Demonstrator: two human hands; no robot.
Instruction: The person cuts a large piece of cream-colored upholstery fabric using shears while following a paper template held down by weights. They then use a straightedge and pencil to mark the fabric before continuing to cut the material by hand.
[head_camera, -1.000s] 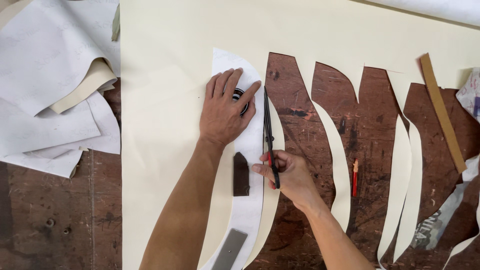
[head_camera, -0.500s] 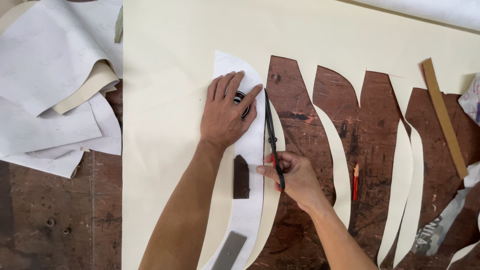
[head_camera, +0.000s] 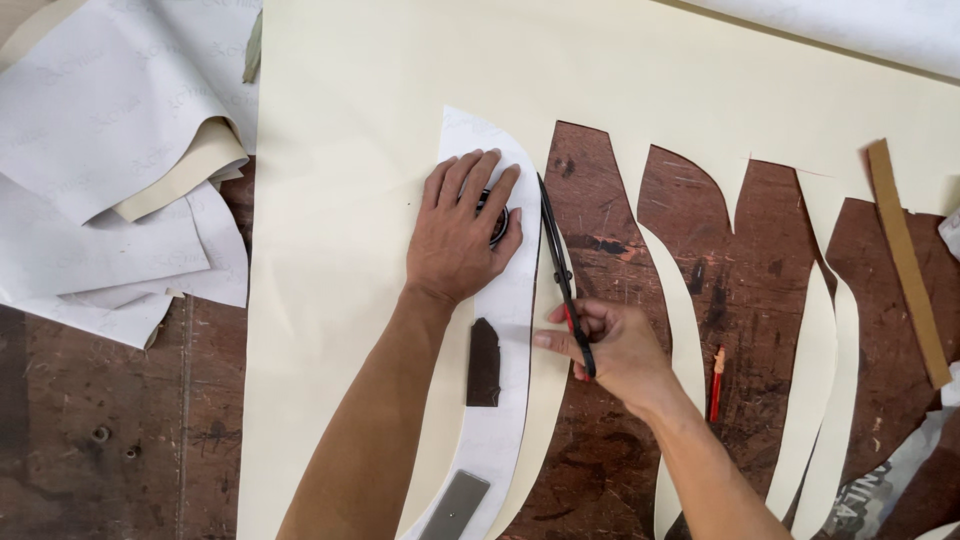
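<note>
My left hand (head_camera: 455, 235) lies flat on a curved white pattern piece (head_camera: 500, 330), pressing it onto a large cream sheet (head_camera: 340, 200); a dark round object (head_camera: 497, 222) peeks from under the fingers. My right hand (head_camera: 610, 345) grips long black scissors (head_camera: 558, 262) with red at the handles. The blades point away from me along the pattern's right edge, their tip near my left fingertips. A dark brown weight (head_camera: 483, 362) and a grey bar (head_camera: 456, 505) rest on the pattern.
Cream offcut strips (head_camera: 822, 370) lie on the worn brown table (head_camera: 600, 460). A red pencil (head_camera: 716, 385) sits right of my right hand. A tan strip (head_camera: 905, 260) lies far right. White crumpled sheets (head_camera: 110, 190) pile up at the left.
The scissors and my right hand have shifted slightly toward me along the pattern's right edge. My left hand stays pressed on the pattern.
</note>
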